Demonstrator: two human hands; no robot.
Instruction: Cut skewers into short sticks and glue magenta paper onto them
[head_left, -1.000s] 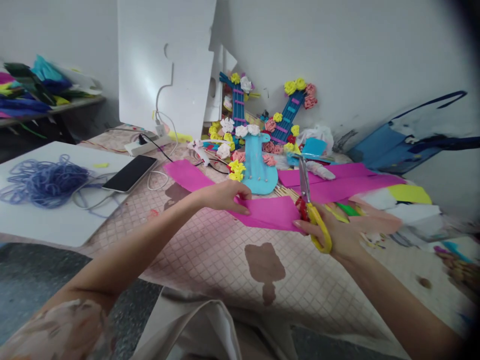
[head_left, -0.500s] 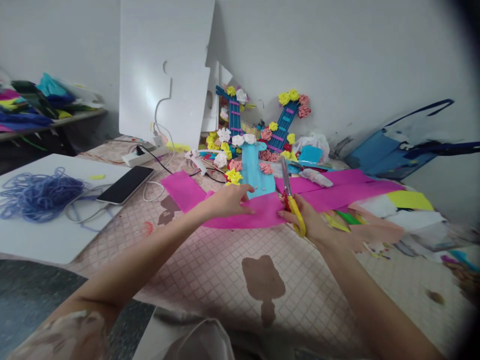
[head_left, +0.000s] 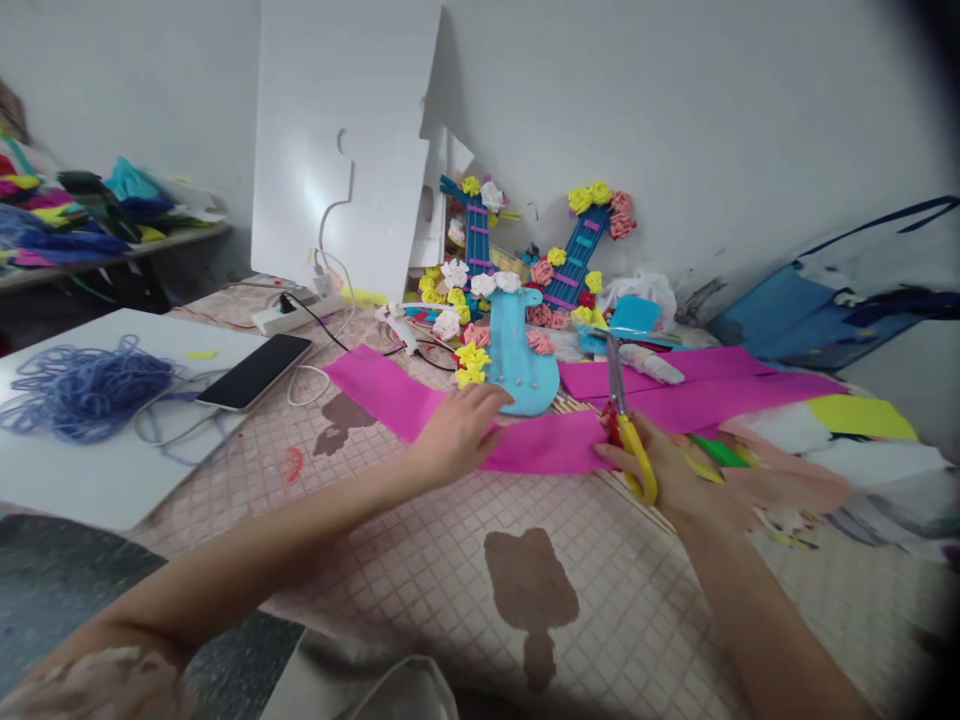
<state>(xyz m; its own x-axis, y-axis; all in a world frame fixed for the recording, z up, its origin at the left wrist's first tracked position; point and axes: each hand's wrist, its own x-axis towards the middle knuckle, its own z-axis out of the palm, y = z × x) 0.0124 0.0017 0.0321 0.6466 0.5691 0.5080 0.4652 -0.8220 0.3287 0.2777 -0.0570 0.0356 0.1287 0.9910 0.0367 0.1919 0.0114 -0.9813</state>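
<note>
A long magenta strip [head_left: 544, 447], paper or cloth, lies across the table in front of me. My left hand [head_left: 461, 430] rests on its middle, fingers stretched out and thumb apart. Scissors with yellow and red handles [head_left: 637, 465] are in my right hand [head_left: 671, 475], blades pointing away from me. The thumb and fingertips of that hand also touch the strip's right end. Just beyond my left fingers lies a light-blue guitar-shaped piece [head_left: 514, 350], with yellow, white and pink flowers around it.
A glue gun [head_left: 397, 325] and its cable lie behind the strip. More magenta sheets [head_left: 720, 395] and paper scraps [head_left: 862, 450] spread out at right. On the left, a phone [head_left: 255, 372] and blue yarn [head_left: 90, 385] sit on a white board [head_left: 97, 490]. Flowered guitar shapes [head_left: 577, 255] lean at the back.
My left hand has come down onto the strip, which now lies flatter and straighter. My right hand, with the scissors, has shifted right along with the strip's end.
</note>
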